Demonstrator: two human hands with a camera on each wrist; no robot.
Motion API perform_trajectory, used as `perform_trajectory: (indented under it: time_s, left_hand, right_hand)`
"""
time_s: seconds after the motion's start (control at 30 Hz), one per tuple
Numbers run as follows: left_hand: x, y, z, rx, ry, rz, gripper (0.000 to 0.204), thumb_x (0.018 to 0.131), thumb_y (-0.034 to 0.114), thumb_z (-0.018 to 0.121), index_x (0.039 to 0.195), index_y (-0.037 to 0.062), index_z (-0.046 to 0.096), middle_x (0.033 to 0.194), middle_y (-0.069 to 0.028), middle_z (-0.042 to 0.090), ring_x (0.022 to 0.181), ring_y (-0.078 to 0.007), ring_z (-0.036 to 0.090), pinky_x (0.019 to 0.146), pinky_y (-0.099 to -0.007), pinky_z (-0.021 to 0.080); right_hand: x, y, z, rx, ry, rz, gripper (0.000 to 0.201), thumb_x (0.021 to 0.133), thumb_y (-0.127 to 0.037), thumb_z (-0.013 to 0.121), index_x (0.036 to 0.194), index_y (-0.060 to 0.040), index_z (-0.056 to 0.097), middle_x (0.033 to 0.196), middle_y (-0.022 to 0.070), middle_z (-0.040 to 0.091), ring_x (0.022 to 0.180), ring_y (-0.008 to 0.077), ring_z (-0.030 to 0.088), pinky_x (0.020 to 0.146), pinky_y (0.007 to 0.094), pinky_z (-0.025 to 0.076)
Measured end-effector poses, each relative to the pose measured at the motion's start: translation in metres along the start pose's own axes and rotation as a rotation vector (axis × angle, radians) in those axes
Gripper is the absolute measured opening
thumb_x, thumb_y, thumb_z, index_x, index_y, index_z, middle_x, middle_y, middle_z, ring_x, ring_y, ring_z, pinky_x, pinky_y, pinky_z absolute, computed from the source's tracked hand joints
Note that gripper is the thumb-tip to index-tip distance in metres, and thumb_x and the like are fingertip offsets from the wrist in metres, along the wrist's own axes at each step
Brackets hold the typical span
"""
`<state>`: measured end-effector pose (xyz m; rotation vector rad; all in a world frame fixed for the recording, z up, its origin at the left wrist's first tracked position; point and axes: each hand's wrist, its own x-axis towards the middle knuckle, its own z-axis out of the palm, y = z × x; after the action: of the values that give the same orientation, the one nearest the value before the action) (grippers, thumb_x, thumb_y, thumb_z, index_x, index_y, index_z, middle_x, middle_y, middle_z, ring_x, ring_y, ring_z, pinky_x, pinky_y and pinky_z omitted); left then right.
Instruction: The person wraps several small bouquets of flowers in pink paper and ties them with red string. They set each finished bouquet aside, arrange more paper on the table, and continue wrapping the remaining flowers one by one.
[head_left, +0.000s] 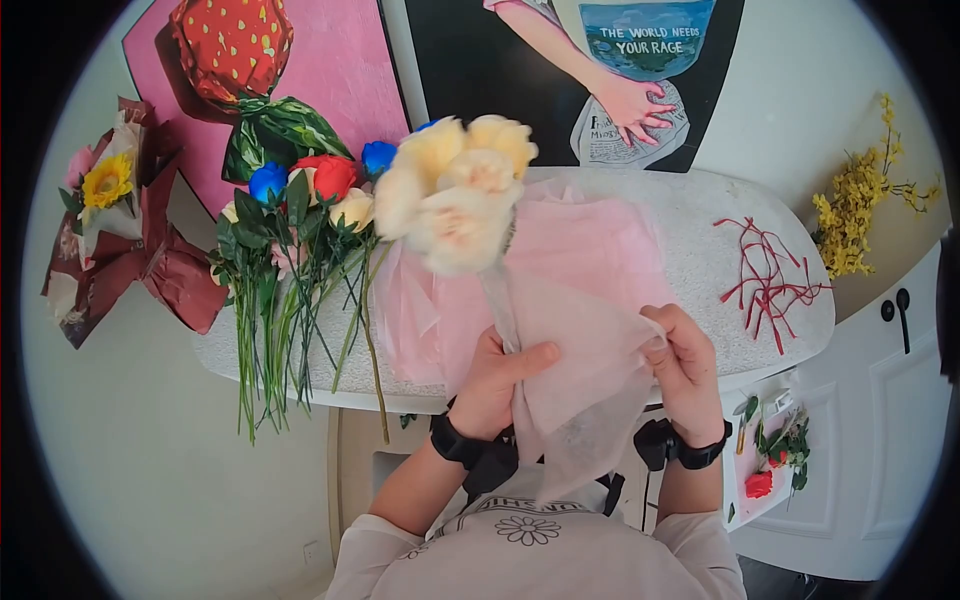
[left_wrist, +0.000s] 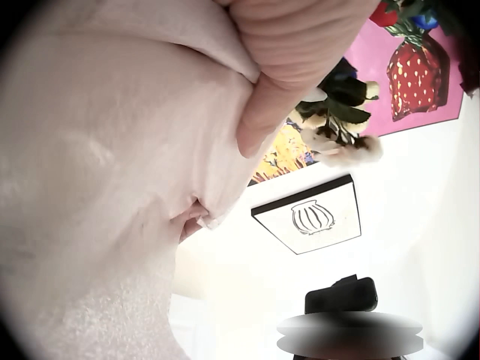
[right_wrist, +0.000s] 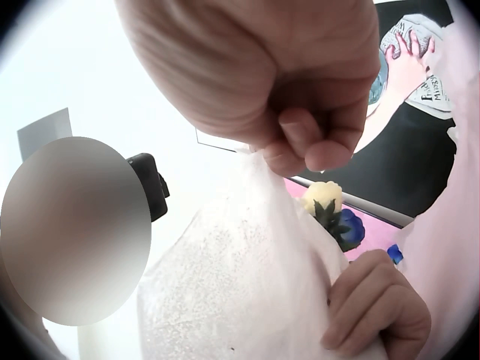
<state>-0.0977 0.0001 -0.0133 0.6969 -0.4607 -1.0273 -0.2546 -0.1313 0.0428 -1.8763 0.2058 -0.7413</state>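
Observation:
A bunch of cream artificial roses (head_left: pixel 455 200) rises above my left hand (head_left: pixel 492 388), which grips its lower end together with pale pink wrapping sheet. My right hand (head_left: pixel 688 370) pinches a corner of that wrapping sheet (head_left: pixel 585 360), drawing it out to the right of the bunch. In the right wrist view the thumb and fingertips (right_wrist: pixel 330 154) close on the gathered corner, and the sheet (right_wrist: pixel 232 262) hangs below it. The left thumb (left_wrist: pixel 259 124) presses over the sheet in the left wrist view. The stems are hidden inside the wrapping.
Pink tulle sheets (head_left: pixel 610 230) lie on the white table (head_left: pixel 700 200). Loose roses (head_left: pixel 300 230) with long stems overhang its left front edge. Red twist ties (head_left: pixel 765 285) lie at the right. A wrapped bouquet (head_left: pixel 130 220) stands far left; a lower tray (head_left: pixel 750 500) holds a red rose.

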Motion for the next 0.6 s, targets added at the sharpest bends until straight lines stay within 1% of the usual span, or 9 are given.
perform_trajectory:
  time_s: [0.07,0.13,0.17,0.27,0.37,0.47,0.57,0.6]
  left_hand:
    - [0.001,0.006,-0.003,0.002,-0.025,-0.025,0.036,0.087,0.01,0.07,0.12,0.0008,0.059,0.105,-0.0048,0.069,0.093,-0.0136,0.066,0.087,-0.0297,0.053]
    - [0.004,0.004,-0.012,0.05,-0.012,-0.027,0.033,0.088,0.008,0.067,0.119,0.0009,0.058,0.107,-0.0058,0.068,0.093,-0.0138,0.066,0.087,-0.0293,0.053]
    - [0.006,0.002,-0.016,0.074,-0.005,-0.026,0.032,0.089,0.008,0.065,0.119,0.0009,0.058,0.107,-0.0063,0.067,0.092,-0.0138,0.066,0.087,-0.0291,0.052]
    - [0.013,-0.001,-0.025,0.136,-0.01,0.01,0.03,0.091,0.009,0.063,0.12,0.0007,0.057,0.108,-0.006,0.067,0.093,-0.0118,0.064,0.084,-0.0276,0.052]
    - [0.018,-0.007,-0.028,0.166,-0.045,0.009,0.031,0.093,0.01,0.061,0.122,0.0009,0.055,0.11,-0.0058,0.066,0.097,-0.0113,0.063,0.085,-0.0274,0.051]
    - [0.016,-0.006,-0.006,0.082,0.064,0.012,0.02,0.094,0.014,0.064,0.109,0.0024,0.058,0.099,0.0011,0.064,0.091,-0.004,0.057,0.078,-0.0214,0.047]
    - [0.008,-0.005,-0.004,0.099,0.056,0.038,0.026,0.094,0.014,0.064,0.116,0.0015,0.058,0.104,-0.0013,0.065,0.092,-0.0055,0.059,0.08,-0.0222,0.048]
    - [0.007,-0.002,-0.001,0.089,0.054,0.027,0.026,0.093,0.014,0.064,0.116,0.0014,0.059,0.104,-0.0014,0.066,0.091,-0.0061,0.06,0.08,-0.0226,0.049]
  right_hand:
    - [-0.003,0.002,-0.005,0.008,0.058,-0.016,0.01,0.1,-0.01,0.05,0.095,-0.0025,0.054,0.084,-0.0002,0.05,0.074,0.0085,0.045,0.069,0.022,0.039]
    - [-0.005,0.005,-0.012,0.047,0.114,-0.002,0.011,0.1,-0.012,0.051,0.095,-0.0035,0.055,0.084,-0.0027,0.05,0.076,0.0068,0.044,0.07,0.0207,0.037]
    - [-0.007,0.009,-0.013,0.101,0.175,0.034,0.011,0.1,-0.013,0.053,0.094,-0.0045,0.055,0.085,-0.005,0.051,0.079,0.0053,0.043,0.073,0.0193,0.035]
    - [-0.006,0.006,-0.022,0.196,0.218,0.004,0.012,0.1,-0.013,0.053,0.092,-0.0042,0.055,0.087,-0.0047,0.052,0.08,0.0049,0.043,0.074,0.0189,0.035]
    - [-0.005,0.003,-0.027,0.215,0.192,0.017,0.011,0.1,-0.012,0.054,0.092,-0.0038,0.056,0.086,-0.0039,0.053,0.08,0.0049,0.044,0.075,0.0189,0.035]
    - [-0.009,0.003,-0.029,0.187,0.136,0.011,0.011,0.099,-0.012,0.054,0.092,-0.0038,0.056,0.086,-0.0038,0.053,0.079,0.0053,0.044,0.075,0.0192,0.035]
    - [-0.01,0.005,-0.03,0.195,0.101,0.0,0.01,0.099,-0.012,0.055,0.092,-0.0038,0.056,0.087,-0.0037,0.054,0.08,0.0058,0.045,0.077,0.0198,0.036]
    - [-0.01,0.006,-0.03,0.207,0.097,-0.004,0.01,0.099,-0.012,0.055,0.092,-0.0038,0.056,0.087,-0.0036,0.054,0.08,0.0059,0.046,0.077,0.0201,0.036]
